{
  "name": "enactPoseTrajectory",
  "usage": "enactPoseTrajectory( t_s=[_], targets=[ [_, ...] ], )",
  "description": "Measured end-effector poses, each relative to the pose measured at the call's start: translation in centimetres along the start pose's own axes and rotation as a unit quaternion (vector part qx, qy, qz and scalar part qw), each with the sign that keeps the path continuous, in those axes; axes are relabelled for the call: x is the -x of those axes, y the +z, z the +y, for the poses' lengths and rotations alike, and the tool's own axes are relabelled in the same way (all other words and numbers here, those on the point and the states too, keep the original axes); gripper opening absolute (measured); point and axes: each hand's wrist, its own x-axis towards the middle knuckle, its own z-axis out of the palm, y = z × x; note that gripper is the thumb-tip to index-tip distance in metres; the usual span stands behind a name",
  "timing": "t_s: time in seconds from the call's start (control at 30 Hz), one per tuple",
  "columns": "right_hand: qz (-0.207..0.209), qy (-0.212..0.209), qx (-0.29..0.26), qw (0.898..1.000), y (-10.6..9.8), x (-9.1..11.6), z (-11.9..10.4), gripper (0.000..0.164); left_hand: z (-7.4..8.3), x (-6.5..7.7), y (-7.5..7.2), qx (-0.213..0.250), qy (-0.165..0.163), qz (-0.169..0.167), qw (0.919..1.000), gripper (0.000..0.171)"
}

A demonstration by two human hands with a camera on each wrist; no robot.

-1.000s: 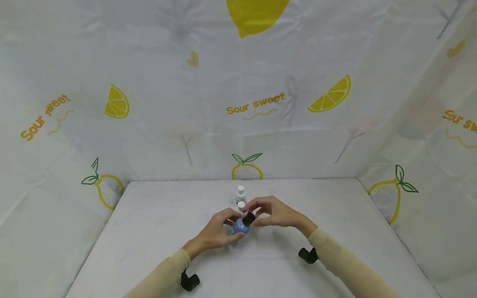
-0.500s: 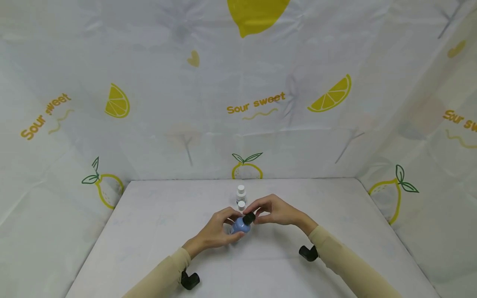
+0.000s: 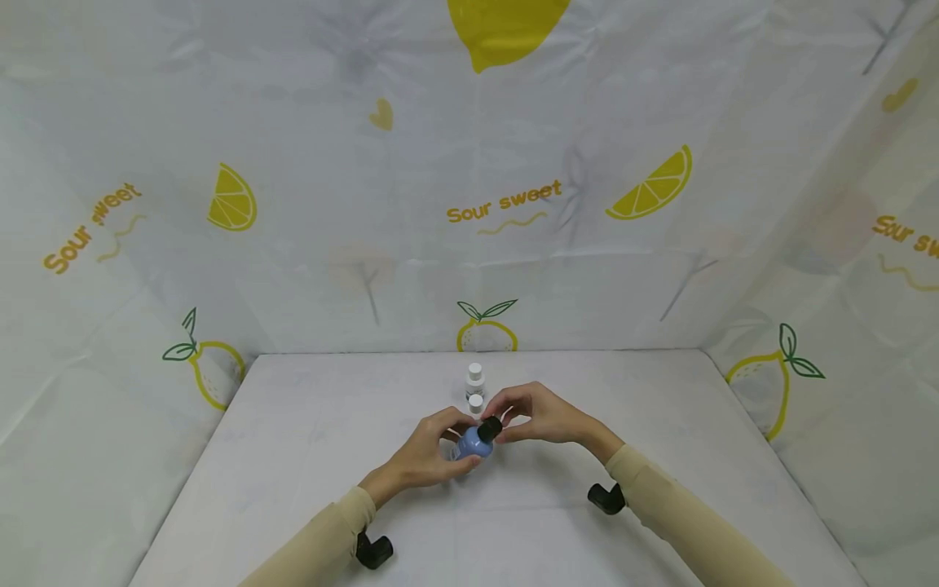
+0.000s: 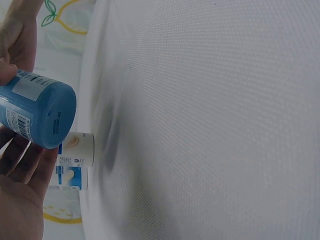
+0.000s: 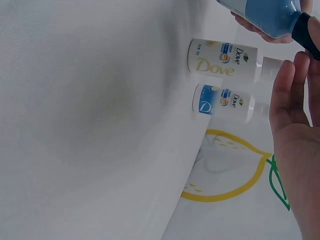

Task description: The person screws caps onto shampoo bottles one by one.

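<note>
A blue bottle (image 3: pixel 473 443) with a black cap (image 3: pixel 489 429) is tilted in the air, cap toward the right. My left hand (image 3: pixel 429 451) grips its body, thumb on the near side and fingers on the far side. At the cap, my right hand (image 3: pixel 539 414) pinches with thumb and fingertips. The left wrist view shows the base and a barcode label of the blue bottle (image 4: pixel 45 110), off the table. Just beyond the hands stand two upright white Dove bottles, a nearer one (image 5: pixel 225 60) and a farther one with a blue label patch (image 5: pixel 225 103).
The white-covered table (image 3: pixel 308 424) ends at a white cloth backdrop (image 3: pixel 330 163) printed with lemons, which also rises at both sides. Black camera mounts (image 3: pixel 376 552) are strapped at both beige-sleeved wrists.
The right hand's fingers have shifted slightly around the black cap. The left hand and the blue bottle stay nearly still; the white bottles have not moved.
</note>
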Motion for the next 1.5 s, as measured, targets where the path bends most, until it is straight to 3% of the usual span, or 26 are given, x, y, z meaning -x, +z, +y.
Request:
enactPoseTrajectory(
  t_s=[0.13,0.4,0.83,1.33,1.5],
  targets=[
    [0.006,-0.001,0.023,1.000,0.10,-0.05,0.32,0.034,-0.08,0.02,0.05,0.002,0.004,0.002,1.0000,0.044],
    [0.025,0.040,0.021,0.999,0.18,-0.20,0.04,0.032,-0.10,-0.01,-0.04,0.001,0.009,0.003,1.0000,0.045],
    [0.052,0.054,0.063,0.995,0.53,-0.13,0.26,0.034,0.20,-0.19,-0.18,-0.002,-0.003,-0.006,1.0000,0.045],
    [0.055,0.068,0.078,0.993,0.92,-0.29,-0.26,0.035,0.25,-0.14,-0.10,-0.004,0.008,0.001,1.0000,0.044],
    [0.052,0.077,0.074,0.993,0.95,-0.29,-0.31,0.035,0.59,-0.13,-0.23,-0.002,-0.003,-0.003,1.0000,0.045]
  ],
)
